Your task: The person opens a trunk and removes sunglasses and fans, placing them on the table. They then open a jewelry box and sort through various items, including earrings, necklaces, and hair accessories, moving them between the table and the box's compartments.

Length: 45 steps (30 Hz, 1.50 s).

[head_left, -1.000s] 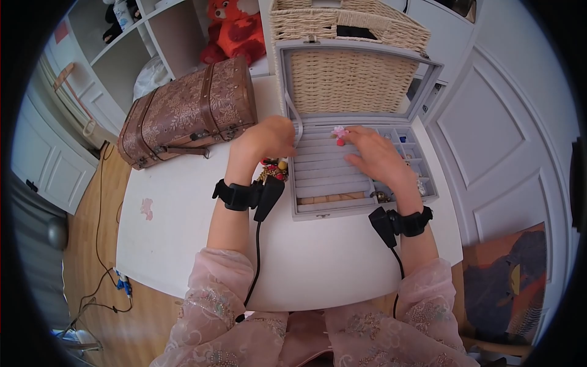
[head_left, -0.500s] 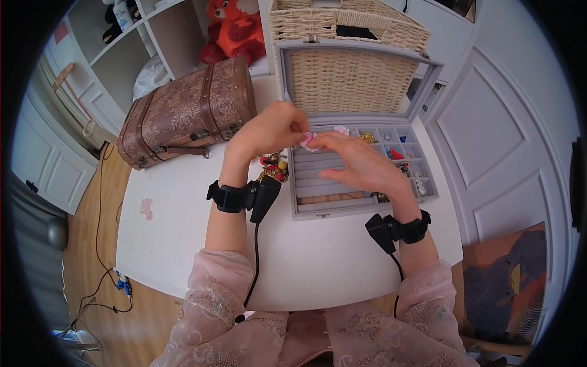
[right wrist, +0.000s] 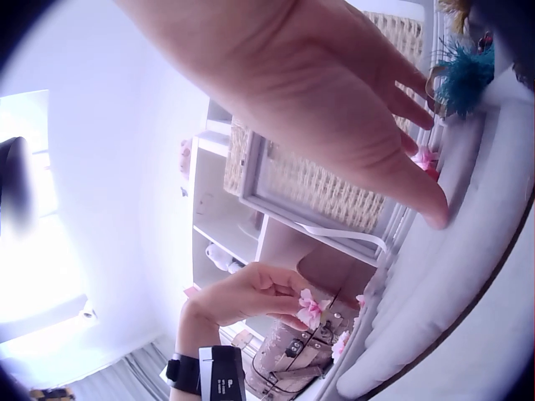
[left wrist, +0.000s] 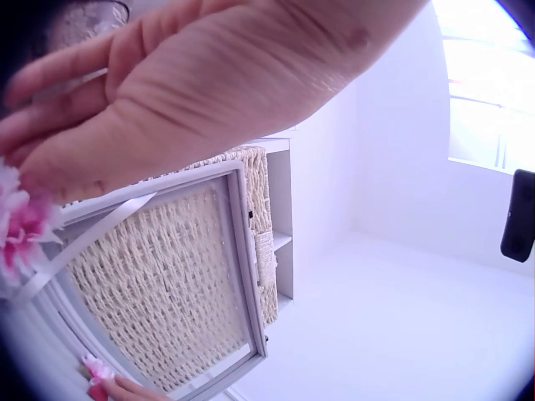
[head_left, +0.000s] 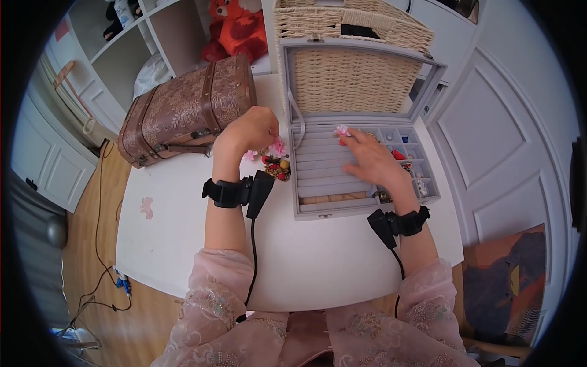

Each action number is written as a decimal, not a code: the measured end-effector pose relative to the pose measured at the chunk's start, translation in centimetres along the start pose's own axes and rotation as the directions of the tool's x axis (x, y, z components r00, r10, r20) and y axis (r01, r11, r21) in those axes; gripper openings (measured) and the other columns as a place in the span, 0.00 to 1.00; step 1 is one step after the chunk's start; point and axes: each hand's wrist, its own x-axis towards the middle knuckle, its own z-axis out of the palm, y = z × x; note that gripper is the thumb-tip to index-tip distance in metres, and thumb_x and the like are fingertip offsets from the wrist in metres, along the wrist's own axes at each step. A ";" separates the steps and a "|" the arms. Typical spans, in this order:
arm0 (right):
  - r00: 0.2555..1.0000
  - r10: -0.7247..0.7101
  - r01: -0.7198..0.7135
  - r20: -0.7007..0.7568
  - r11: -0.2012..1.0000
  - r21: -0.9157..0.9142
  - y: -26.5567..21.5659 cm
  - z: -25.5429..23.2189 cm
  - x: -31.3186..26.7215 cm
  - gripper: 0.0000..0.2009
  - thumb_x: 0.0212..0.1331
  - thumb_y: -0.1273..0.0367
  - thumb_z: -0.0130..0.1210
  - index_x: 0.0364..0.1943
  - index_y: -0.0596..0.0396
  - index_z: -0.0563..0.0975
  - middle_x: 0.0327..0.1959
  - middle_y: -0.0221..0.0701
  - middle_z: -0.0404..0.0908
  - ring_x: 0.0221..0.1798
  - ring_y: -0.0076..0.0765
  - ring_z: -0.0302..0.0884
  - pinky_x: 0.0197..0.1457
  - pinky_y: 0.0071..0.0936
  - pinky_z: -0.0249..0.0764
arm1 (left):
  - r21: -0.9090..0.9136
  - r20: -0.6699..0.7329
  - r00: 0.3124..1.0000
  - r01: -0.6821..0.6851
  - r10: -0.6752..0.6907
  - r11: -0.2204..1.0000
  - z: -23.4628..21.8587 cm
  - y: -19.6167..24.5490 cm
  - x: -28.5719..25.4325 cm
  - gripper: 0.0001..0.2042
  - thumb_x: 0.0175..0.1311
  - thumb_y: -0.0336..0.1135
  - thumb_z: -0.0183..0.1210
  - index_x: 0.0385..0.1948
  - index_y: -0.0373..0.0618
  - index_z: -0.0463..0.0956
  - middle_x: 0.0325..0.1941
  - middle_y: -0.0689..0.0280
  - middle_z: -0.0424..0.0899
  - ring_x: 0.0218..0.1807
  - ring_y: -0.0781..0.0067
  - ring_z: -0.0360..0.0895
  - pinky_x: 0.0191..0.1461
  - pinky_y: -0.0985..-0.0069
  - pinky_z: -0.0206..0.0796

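Note:
Over the table left of the grey jewelry box, my left hand pinches a pink-and-white flower ornament between thumb and fingers. The same flower fills the edge of the left wrist view. Below that hand, on the table, lie another pink flower and a cluster of red, yellow and gold jewelry. My right hand lies over the box's padded ring rolls, fingers extended. Its fingertips are at a pink flower with a red piece, and its thumb touches a roll.
The box lid stands raised against a woven basket. Small compartments on the right hold assorted trinkets, including a teal tuft. A brown patterned trunk stands on the table's left. Cables hang from both wrist cameras.
My hands met over the back left of the box, around a pink flower. Since then the left hand has moved left over the table with a flower, and the right has moved back right.

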 end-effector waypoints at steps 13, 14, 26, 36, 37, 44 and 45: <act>0.989 -0.028 0.026 0.145 1.000 0.015 -0.1 -0.5 0.3 0.22 0.52 0.66 0.59 0.51 0.59 0.72 0.53 0.39 0.74 0.58 0.43 0.69 0.61 0.34 0.65 | -0.027 0.164 0.974 0.165 -0.158 0.986 0.1 1.4 -0.1 0.08 0.39 0.23 0.60 0.25 0.37 0.82 0.22 0.55 0.82 0.25 0.62 0.81 0.28 0.72 0.72; 0.989 -0.028 0.026 0.145 1.000 0.015 -0.1 -0.5 0.3 0.22 0.52 0.66 0.59 0.51 0.59 0.72 0.53 0.39 0.74 0.58 0.43 0.69 0.61 0.34 0.65 | -0.026 0.165 0.974 0.164 -0.158 0.986 0.3 1.6 0.0 0.08 0.39 0.23 0.60 0.25 0.37 0.82 0.22 0.55 0.82 0.25 0.62 0.81 0.28 0.72 0.72; 0.991 -0.006 0.004 0.137 1.000 0.019 -0.3 -0.4 0.0 0.23 0.53 0.66 0.59 0.55 0.53 0.71 0.64 0.39 0.64 0.63 0.45 0.65 0.64 0.36 0.64 | 0.183 0.259 0.901 0.309 -0.349 0.933 0.9 3.5 0.8 0.10 0.37 0.20 0.60 0.25 0.29 0.78 0.28 0.45 0.79 0.34 0.45 0.80 0.32 0.63 0.72; 0.995 -0.025 0.026 0.092 1.000 -0.017 0.1 0.3 0.2 0.28 0.54 0.66 0.58 0.59 0.57 0.66 0.65 0.39 0.62 0.64 0.43 0.64 0.65 0.35 0.64 | 0.061 0.159 0.971 0.173 -0.181 0.983 -0.1 3.7 -0.4 0.08 0.41 0.26 0.63 0.26 0.34 0.80 0.27 0.53 0.81 0.27 0.58 0.80 0.30 0.69 0.72; 0.994 -0.020 0.022 0.103 1.000 -0.020 0.0 0.2 0.2 0.28 0.54 0.66 0.58 0.59 0.58 0.66 0.65 0.39 0.62 0.64 0.42 0.64 0.65 0.34 0.64 | 0.080 0.136 0.979 0.143 -0.153 0.987 -0.2 3.8 -0.5 0.07 0.43 0.27 0.63 0.24 0.36 0.81 0.23 0.58 0.82 0.21 0.67 0.79 0.26 0.73 0.71; 0.999 -0.009 0.011 0.042 0.999 -0.043 -0.3 0.4 0.2 0.25 0.55 0.64 0.58 0.58 0.56 0.68 0.69 0.40 0.54 0.63 0.49 0.64 0.64 0.37 0.65 | 0.096 0.129 0.986 0.094 -0.106 0.991 -0.1 3.3 -0.3 0.06 0.46 0.29 0.62 0.25 0.38 0.82 0.24 0.58 0.83 0.23 0.66 0.80 0.29 0.73 0.72; 1.000 0.012 -0.011 0.017 0.999 -0.048 -0.4 0.4 0.2 0.26 0.55 0.63 0.58 0.58 0.56 0.68 0.68 0.43 0.54 0.64 0.51 0.62 0.65 0.38 0.63 | 0.100 0.103 0.992 0.064 -0.074 0.993 0.2 2.8 -0.2 0.06 0.46 0.29 0.62 0.25 0.38 0.82 0.25 0.58 0.83 0.23 0.66 0.80 0.29 0.73 0.72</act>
